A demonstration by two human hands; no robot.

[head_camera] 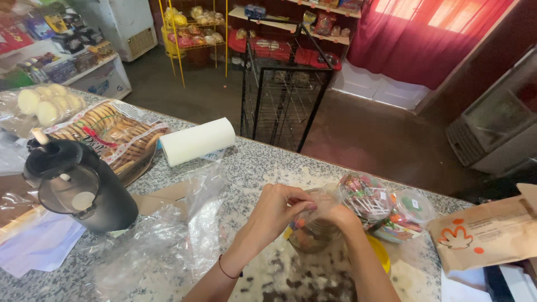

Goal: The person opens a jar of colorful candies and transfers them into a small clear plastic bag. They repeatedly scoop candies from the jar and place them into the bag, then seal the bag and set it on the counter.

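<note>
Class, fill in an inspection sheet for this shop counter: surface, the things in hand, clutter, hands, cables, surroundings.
Surface: speckled stone counter, crowded.
Things in hand: clear jar of coloured sweets, upright, held between both hands.
Clutter: black jug, paper roll, biscuit packs, loose plastic bag, lollipop tub, small lidded tub, yellow lid, brown paper bag.
Hands: left hand pinching at the jar's mouth; right hand on its side.
Cables: nothing seen.
Surroundings: wire rack, stocked shelves, red curtain.
</note>
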